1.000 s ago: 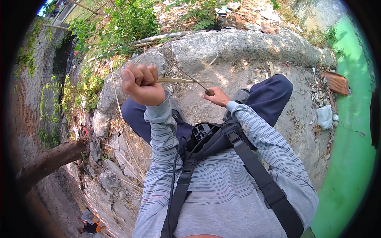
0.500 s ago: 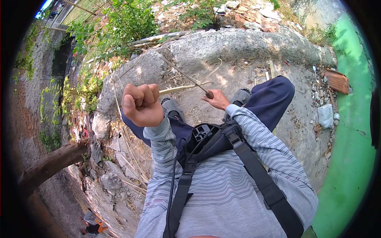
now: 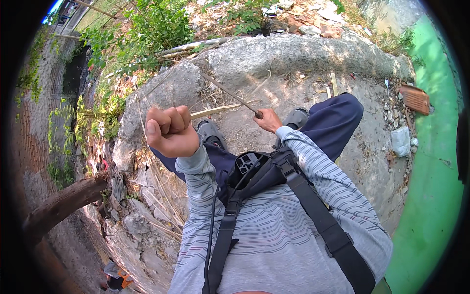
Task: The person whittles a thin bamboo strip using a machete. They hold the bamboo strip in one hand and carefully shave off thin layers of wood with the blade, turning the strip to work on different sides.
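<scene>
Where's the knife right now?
Head view, just above centre: the right hand holds the knife, which slants up and left past the pale strip toward the stone ledge.

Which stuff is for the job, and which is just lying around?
Seems in use:
long thin tool, in the right hand
pale strip, at the closed left hand

Seems just lying about:
orange-brown ridged piece
white spoon-like thing
whitish bundle
</scene>
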Motion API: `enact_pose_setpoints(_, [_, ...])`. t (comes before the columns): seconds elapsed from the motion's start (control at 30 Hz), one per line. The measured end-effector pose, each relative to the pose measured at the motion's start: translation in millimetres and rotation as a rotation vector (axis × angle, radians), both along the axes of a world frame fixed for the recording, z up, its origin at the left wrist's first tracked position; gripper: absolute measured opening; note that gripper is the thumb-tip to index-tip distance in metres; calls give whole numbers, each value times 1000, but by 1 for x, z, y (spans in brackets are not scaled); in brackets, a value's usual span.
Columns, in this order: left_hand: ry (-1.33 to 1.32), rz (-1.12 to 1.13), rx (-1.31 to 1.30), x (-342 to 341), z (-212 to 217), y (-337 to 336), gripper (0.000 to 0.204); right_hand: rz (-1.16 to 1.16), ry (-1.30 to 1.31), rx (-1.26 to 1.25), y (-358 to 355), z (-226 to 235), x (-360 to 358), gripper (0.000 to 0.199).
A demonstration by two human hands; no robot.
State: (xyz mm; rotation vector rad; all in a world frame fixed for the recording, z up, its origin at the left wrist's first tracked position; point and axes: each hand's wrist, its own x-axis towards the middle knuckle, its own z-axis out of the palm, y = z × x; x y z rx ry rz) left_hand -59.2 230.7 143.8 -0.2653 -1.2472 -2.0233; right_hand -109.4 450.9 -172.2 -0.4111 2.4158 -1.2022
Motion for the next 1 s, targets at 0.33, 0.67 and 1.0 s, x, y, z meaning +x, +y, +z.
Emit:
enact_pose_setpoints(0.33, [-27,22,-22,-5,4,3,42,-9,2,-11,-6,8,3,26])
enact_pose_setpoints(0.67, [-47,6,-9,-12,6,11,39,-89,-82,-16,5,-13,5,29])
enact_pose_setpoints(1.0, [-24,-34,-114,-16,10,41,39,-79,-131,-82,12,-22,3,31])
